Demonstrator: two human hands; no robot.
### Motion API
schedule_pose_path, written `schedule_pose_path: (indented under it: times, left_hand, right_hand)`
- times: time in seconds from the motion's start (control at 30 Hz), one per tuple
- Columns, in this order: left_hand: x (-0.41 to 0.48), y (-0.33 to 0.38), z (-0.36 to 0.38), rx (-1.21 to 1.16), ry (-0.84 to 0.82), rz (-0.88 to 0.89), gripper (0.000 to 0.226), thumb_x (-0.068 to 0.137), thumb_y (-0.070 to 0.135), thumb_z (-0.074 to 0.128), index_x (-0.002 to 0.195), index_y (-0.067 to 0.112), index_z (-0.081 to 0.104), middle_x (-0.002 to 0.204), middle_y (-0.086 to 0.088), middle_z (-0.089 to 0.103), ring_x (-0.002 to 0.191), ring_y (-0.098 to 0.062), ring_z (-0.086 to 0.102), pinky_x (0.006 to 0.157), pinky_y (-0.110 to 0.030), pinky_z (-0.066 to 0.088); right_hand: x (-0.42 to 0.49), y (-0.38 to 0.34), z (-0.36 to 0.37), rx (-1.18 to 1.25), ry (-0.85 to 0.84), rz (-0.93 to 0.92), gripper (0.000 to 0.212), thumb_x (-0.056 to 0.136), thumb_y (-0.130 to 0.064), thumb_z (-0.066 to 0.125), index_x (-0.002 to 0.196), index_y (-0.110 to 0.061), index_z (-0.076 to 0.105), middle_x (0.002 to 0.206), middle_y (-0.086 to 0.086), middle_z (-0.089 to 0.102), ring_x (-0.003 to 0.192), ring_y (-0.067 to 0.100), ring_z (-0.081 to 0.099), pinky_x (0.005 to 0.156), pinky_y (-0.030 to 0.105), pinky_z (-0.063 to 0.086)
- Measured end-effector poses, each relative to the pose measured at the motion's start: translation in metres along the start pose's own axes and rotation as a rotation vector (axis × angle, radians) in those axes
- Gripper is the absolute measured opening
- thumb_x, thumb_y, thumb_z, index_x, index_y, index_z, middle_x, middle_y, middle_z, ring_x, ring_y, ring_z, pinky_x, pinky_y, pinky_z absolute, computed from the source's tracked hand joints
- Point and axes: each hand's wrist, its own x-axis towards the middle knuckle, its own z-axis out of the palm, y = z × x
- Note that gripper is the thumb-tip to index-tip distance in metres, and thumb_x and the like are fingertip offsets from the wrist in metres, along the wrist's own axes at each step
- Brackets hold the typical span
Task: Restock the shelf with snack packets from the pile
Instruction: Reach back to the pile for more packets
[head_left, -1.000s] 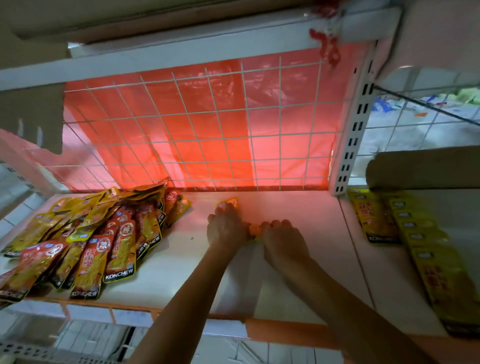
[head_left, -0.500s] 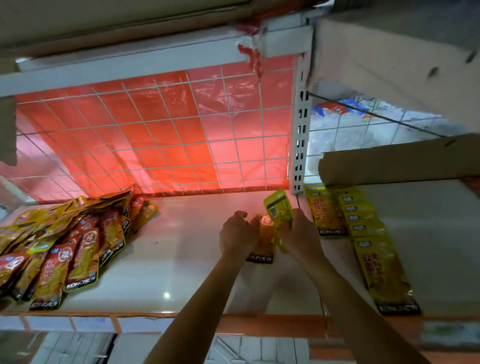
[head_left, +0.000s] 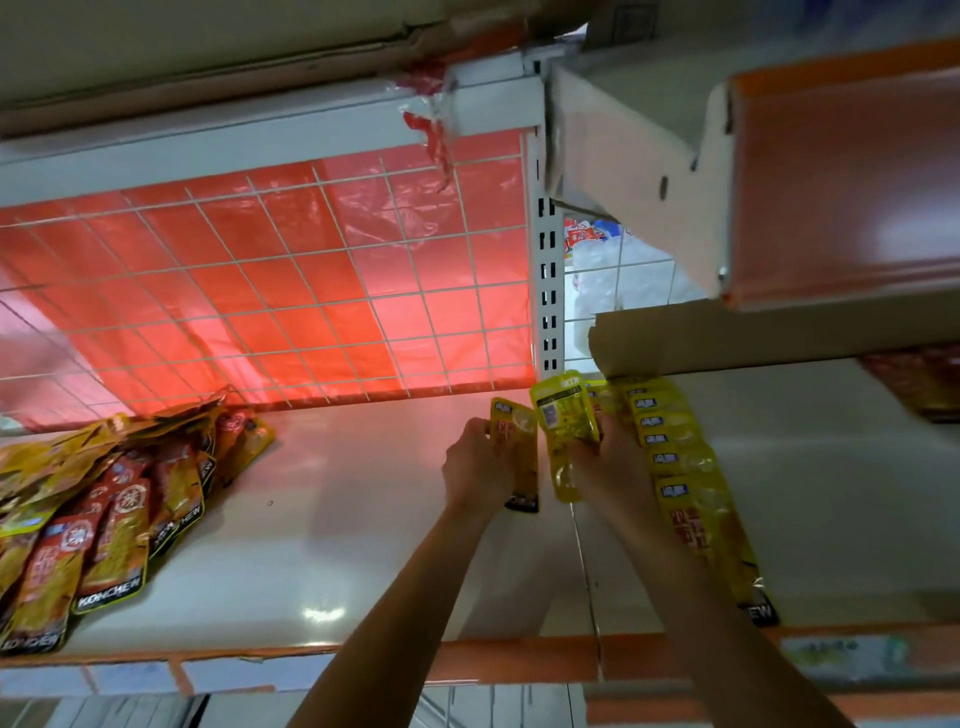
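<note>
A loose pile of yellow and red snack packets lies at the left of the white shelf. My left hand grips one packet standing on its bottom edge near the shelf's middle. Just to its right, my right hand holds a yellow packet tilted up, back side toward me. A neat overlapping row of yellow packets lies right of that hand, running toward the front edge.
A red plastic sheet behind a white wire grid closes the back. A slotted white upright divides the bays. A cardboard flap and an orange-edged upper shelf overhang the right bay.
Both hands have moved right with their packets, close to the row in the right bay. The view has swung right as well, so the pile sits further left.
</note>
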Motion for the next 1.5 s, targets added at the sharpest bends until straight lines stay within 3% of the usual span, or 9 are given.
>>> schedule_pose_path:
  times: [0.23, 0.37, 0.47, 0.67, 0.93, 1.07, 1.2, 1.33, 1.5]
  left_hand:
    - [0.005, 0.016, 0.023, -0.333, -0.094, -0.036, 0.013, 0.087, 0.025, 0.062, 0.097, 0.021, 0.07, 0.093, -0.002, 0.074, 0.083, -0.019, 0.068, 0.078, -0.033, 0.056]
    - [0.003, 0.02, 0.04, -0.482, -0.188, -0.139, 0.005, 0.078, 0.015, 0.07, 0.08, 0.02, 0.071, 0.086, -0.006, 0.074, 0.082, -0.026, 0.07, 0.082, -0.045, 0.057]
    - [0.002, 0.026, 0.051, -0.541, -0.214, -0.163, 0.006, 0.077, 0.01, 0.071, 0.079, 0.016, 0.071, 0.086, -0.012, 0.074, 0.086, -0.035, 0.07, 0.084, -0.052, 0.056]
    - [-0.009, 0.04, 0.063, -0.355, -0.151, -0.051, 0.008, 0.077, 0.022, 0.075, 0.083, 0.017, 0.073, 0.081, -0.004, 0.073, 0.08, -0.025, 0.069, 0.079, -0.041, 0.057]
    - [-0.012, 0.048, 0.064, -0.13, -0.057, -0.017, 0.021, 0.083, 0.033, 0.073, 0.098, 0.019, 0.072, 0.096, -0.001, 0.073, 0.091, -0.02, 0.068, 0.085, -0.039, 0.054]
    - [-0.012, 0.048, 0.065, -0.113, -0.036, -0.009, 0.024, 0.083, 0.035, 0.072, 0.1, 0.017, 0.07, 0.098, -0.002, 0.073, 0.091, -0.019, 0.067, 0.086, -0.038, 0.054]
    - [-0.011, 0.047, 0.067, -0.076, -0.02, 0.003, 0.029, 0.083, 0.039, 0.071, 0.102, 0.017, 0.069, 0.098, 0.0, 0.072, 0.09, -0.017, 0.066, 0.085, -0.035, 0.053]
    - [-0.01, 0.045, 0.068, -0.036, -0.023, 0.016, 0.034, 0.084, 0.042, 0.069, 0.107, 0.016, 0.067, 0.101, -0.001, 0.072, 0.092, -0.017, 0.066, 0.087, -0.034, 0.052]
    - [-0.017, 0.048, 0.066, -0.007, 0.132, 0.142, 0.033, 0.09, 0.034, 0.064, 0.118, 0.017, 0.061, 0.105, 0.0, 0.069, 0.092, -0.015, 0.064, 0.081, -0.028, 0.048]
  right_hand:
    - [0.021, 0.007, -0.046, 0.162, 0.187, -0.032, 0.008, 0.081, -0.012, 0.057, 0.073, -0.016, 0.055, 0.065, 0.0, 0.054, 0.065, 0.021, 0.052, 0.055, 0.03, 0.035]
    - [0.029, 0.016, -0.071, 0.281, 0.151, -0.017, 0.006, 0.08, -0.014, 0.061, 0.084, -0.011, 0.065, 0.079, 0.014, 0.067, 0.077, 0.033, 0.064, 0.066, 0.045, 0.053]
    - [0.027, 0.022, -0.084, 0.292, 0.182, -0.09, 0.024, 0.079, -0.003, 0.061, 0.073, -0.025, 0.07, 0.086, -0.005, 0.071, 0.086, 0.011, 0.065, 0.068, 0.024, 0.052]
    - [0.015, 0.036, -0.098, 0.215, 0.159, -0.193, 0.045, 0.078, 0.01, 0.058, 0.082, -0.032, 0.072, 0.118, -0.01, 0.055, 0.115, 0.006, 0.051, 0.095, 0.025, 0.043]
    - [0.015, 0.046, -0.107, 0.165, -0.011, -0.121, 0.052, 0.091, 0.001, 0.044, 0.085, -0.044, 0.07, 0.099, -0.014, 0.068, 0.094, 0.004, 0.065, 0.085, 0.026, 0.054]
    - [0.017, 0.048, -0.106, 0.204, -0.072, -0.089, 0.056, 0.093, -0.001, 0.034, 0.08, -0.041, 0.07, 0.093, -0.013, 0.068, 0.061, -0.006, 0.063, 0.05, 0.01, 0.045]
    - [0.019, 0.047, -0.105, 0.184, -0.08, -0.112, 0.034, 0.095, -0.017, 0.048, 0.082, -0.04, 0.069, 0.087, -0.018, 0.069, 0.071, 0.0, 0.063, 0.055, 0.009, 0.045]
    - [0.021, 0.052, -0.102, 0.129, -0.08, -0.136, 0.024, 0.091, -0.018, 0.058, 0.1, -0.039, 0.064, 0.106, -0.012, 0.066, 0.092, 0.004, 0.063, 0.066, 0.017, 0.047]
    - [0.024, 0.054, -0.096, 0.129, -0.097, -0.055, 0.065, 0.089, -0.019, 0.061, 0.143, -0.038, 0.031, 0.109, -0.002, 0.06, 0.079, 0.004, 0.063, 0.057, 0.015, 0.046]
